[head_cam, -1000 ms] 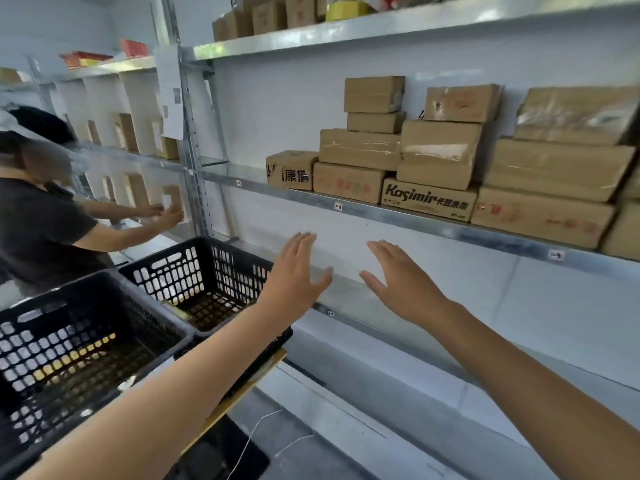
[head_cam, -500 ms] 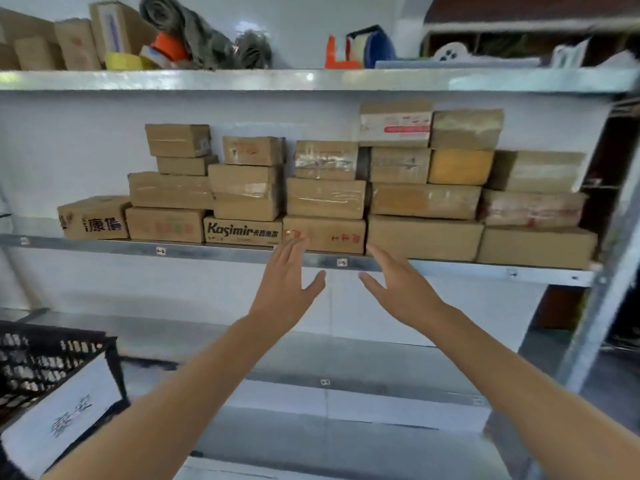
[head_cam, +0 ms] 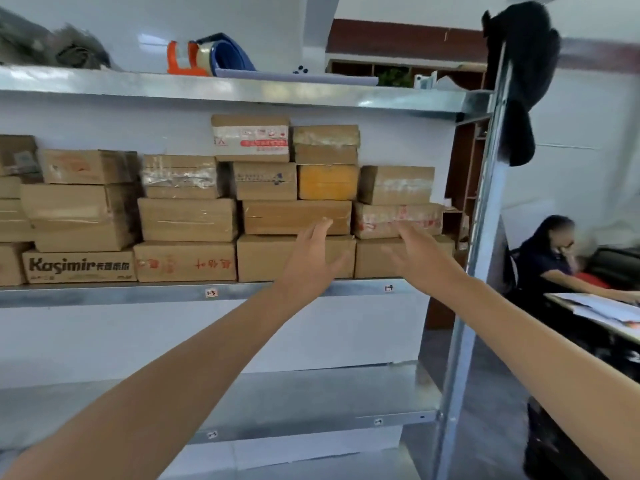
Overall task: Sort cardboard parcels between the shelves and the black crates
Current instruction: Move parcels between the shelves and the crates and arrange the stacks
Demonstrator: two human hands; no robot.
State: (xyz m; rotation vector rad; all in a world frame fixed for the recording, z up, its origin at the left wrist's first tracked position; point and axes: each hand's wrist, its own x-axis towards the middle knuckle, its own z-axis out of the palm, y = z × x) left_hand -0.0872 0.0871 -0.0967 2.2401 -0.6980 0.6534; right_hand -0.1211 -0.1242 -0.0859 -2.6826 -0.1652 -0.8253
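Several cardboard parcels (head_cam: pixel 187 220) are stacked in rows on the middle metal shelf (head_cam: pixel 138 294). My left hand (head_cam: pixel 311 261) is raised with fingers spread in front of a plain bottom-row parcel (head_cam: pixel 263 258). My right hand (head_cam: pixel 419 258) is held up open before the bottom-right parcel (head_cam: pixel 370 258), just below a parcel with red print (head_cam: pixel 398 220). Both hands hold nothing. Whether they touch the boxes is unclear. No black crate is in view.
The steel upright (head_cam: pixel 481 237) bounds the shelf on the right, with a black cloth (head_cam: pixel 519 81) hung on it. A tape dispenser (head_cam: pixel 183 58) lies on the top shelf. The lower shelf (head_cam: pixel 311 400) is bare. A seated person (head_cam: pixel 550 258) is at a desk to the right.
My view has swung right along the shelf, the black crates leaving the frame. Both open hands have moved right and now hover before the parcels at the shelf's right end.
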